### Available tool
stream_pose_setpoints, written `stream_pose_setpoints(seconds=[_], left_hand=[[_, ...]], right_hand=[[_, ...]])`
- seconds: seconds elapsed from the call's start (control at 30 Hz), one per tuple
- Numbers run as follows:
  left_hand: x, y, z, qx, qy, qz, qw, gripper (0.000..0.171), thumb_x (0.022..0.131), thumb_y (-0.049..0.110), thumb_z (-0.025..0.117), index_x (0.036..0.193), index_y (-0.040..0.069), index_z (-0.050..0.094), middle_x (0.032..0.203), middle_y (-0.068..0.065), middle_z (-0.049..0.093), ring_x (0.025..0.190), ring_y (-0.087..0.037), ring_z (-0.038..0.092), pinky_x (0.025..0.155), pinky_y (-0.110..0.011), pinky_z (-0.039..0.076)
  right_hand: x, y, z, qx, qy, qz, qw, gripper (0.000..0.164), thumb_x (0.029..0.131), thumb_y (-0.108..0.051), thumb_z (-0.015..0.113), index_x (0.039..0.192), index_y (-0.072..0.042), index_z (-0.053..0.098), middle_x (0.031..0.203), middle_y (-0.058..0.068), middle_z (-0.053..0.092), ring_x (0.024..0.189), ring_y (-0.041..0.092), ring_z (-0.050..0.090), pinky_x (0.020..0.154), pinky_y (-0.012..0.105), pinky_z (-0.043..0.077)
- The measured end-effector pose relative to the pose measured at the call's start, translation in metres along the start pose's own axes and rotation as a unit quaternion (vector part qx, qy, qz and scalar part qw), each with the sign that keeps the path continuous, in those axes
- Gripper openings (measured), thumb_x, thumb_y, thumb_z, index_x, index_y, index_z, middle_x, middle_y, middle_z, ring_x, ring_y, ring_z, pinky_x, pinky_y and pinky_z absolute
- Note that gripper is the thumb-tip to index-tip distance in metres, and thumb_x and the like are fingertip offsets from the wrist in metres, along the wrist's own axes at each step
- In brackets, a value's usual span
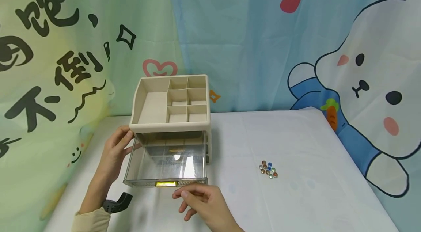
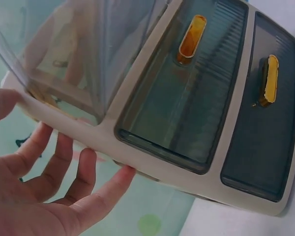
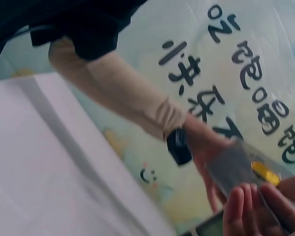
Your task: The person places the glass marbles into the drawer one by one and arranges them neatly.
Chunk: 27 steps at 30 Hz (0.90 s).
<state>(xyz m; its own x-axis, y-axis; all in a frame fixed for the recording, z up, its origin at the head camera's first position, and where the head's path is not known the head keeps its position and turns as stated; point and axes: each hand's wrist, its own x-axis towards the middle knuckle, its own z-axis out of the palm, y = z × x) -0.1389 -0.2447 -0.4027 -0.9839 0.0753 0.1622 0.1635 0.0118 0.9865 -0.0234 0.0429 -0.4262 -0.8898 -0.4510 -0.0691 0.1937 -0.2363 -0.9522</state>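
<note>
A cream desktop organizer stands on the table, its open top tray split into compartments. Its clear upper drawer, with a gold handle, is pulled far out and looks bare inside. Two smoky lower drawers are closed in the left wrist view. My left hand rests its fingertips against the organizer's left side, near the front corner. My right hand is right at the drawer's front edge, right of the handle, with loosely bent fingers. Nothing shows in its grasp.
A small cluster of colored glass marbles lies on the white tablecloth right of the organizer. Behind the table hangs a printed curtain with a bear and lettering. A black band is on the left wrist.
</note>
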Motion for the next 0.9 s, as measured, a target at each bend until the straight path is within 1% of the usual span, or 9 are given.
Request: stream_pose_setpoints(seconds=[0.07,0.2,0.3,0.37,0.43,0.57,0.63,0.8,0.9], left_hand=[[0.000,0.002,0.000,0.012,-0.002,-0.001,0.9999,0.019,0.111,0.016,0.048,0.121,0.020,0.063,0.125,0.008,0.062,0.118,-0.007,0.060,0.091,-0.025,0.060],[0.000,0.006,-0.001,0.027,-0.006,0.000,0.9996,0.021,0.110,0.015,0.050,0.127,0.019,0.062,0.128,0.009,0.063,0.120,-0.005,0.061,0.092,-0.023,0.059],[0.000,0.010,0.000,0.023,-0.009,0.001,0.9997,0.021,0.111,0.017,0.048,0.126,0.018,0.063,0.125,0.009,0.064,0.117,-0.007,0.061,0.091,-0.025,0.060],[0.000,0.012,0.001,0.019,-0.011,0.001,0.9998,0.022,0.112,0.019,0.045,0.123,0.018,0.064,0.122,0.008,0.064,0.114,-0.009,0.061,0.089,-0.027,0.060],[0.001,0.014,0.002,0.020,-0.011,-0.003,0.9997,0.024,0.113,0.022,0.043,0.121,0.018,0.065,0.119,0.007,0.064,0.112,-0.012,0.061,0.088,-0.028,0.060],[0.003,0.018,0.005,0.035,-0.002,-0.021,0.9992,0.021,0.113,0.026,0.043,0.114,0.021,0.063,0.115,0.008,0.062,0.109,-0.011,0.061,0.086,-0.027,0.060],[0.004,0.019,0.006,0.042,0.004,-0.031,0.9986,0.020,0.113,0.028,0.044,0.111,0.021,0.062,0.113,0.009,0.061,0.108,-0.011,0.061,0.085,-0.026,0.060],[0.005,0.022,0.008,0.034,0.017,-0.045,0.9983,0.019,0.112,0.029,0.045,0.104,0.023,0.061,0.107,0.009,0.060,0.104,-0.010,0.061,0.084,-0.027,0.060],[0.006,0.022,0.008,0.027,0.019,-0.046,0.9984,0.020,0.112,0.029,0.045,0.101,0.023,0.061,0.107,0.009,0.060,0.104,-0.010,0.061,0.085,-0.028,0.060]], right_hand=[[-0.001,0.004,-0.008,-0.003,-0.013,-0.012,1.000,0.034,0.106,-0.018,0.061,0.122,0.011,0.067,0.120,0.025,0.073,0.083,0.005,0.070,0.070,0.023,0.061],[-0.006,0.011,-0.025,-0.011,-0.046,-0.053,0.997,0.030,0.108,-0.014,0.057,0.122,0.012,0.066,0.118,0.029,0.071,0.085,0.005,0.071,0.072,0.026,0.062],[-0.010,0.015,-0.038,-0.020,-0.063,-0.086,0.994,0.026,0.108,-0.009,0.054,0.119,0.010,0.067,0.115,0.030,0.071,0.087,0.005,0.071,0.073,0.029,0.063],[-0.012,0.017,-0.046,-0.030,-0.067,-0.103,0.992,0.024,0.108,-0.007,0.053,0.118,0.009,0.068,0.113,0.030,0.071,0.087,0.006,0.071,0.074,0.031,0.063],[-0.015,0.017,-0.053,-0.043,-0.062,-0.114,0.991,0.023,0.108,-0.006,0.052,0.117,0.008,0.068,0.112,0.030,0.072,0.087,0.006,0.071,0.074,0.031,0.063],[-0.019,0.015,-0.066,-0.064,-0.037,-0.125,0.989,0.023,0.109,-0.004,0.050,0.116,0.006,0.069,0.111,0.028,0.073,0.087,0.009,0.072,0.075,0.033,0.063],[-0.020,0.015,-0.073,-0.070,-0.029,-0.141,0.987,0.023,0.109,-0.002,0.049,0.117,0.007,0.068,0.111,0.025,0.074,0.088,0.011,0.073,0.075,0.034,0.063],[-0.022,0.015,-0.086,-0.079,0.001,-0.159,0.984,0.024,0.108,0.001,0.047,0.118,0.007,0.068,0.110,0.009,0.077,0.090,0.014,0.073,0.076,0.034,0.063],[-0.024,0.016,-0.094,-0.088,0.021,-0.164,0.982,0.024,0.108,0.002,0.047,0.118,0.008,0.067,0.110,0.008,0.077,0.089,0.015,0.073,0.076,0.034,0.062]])
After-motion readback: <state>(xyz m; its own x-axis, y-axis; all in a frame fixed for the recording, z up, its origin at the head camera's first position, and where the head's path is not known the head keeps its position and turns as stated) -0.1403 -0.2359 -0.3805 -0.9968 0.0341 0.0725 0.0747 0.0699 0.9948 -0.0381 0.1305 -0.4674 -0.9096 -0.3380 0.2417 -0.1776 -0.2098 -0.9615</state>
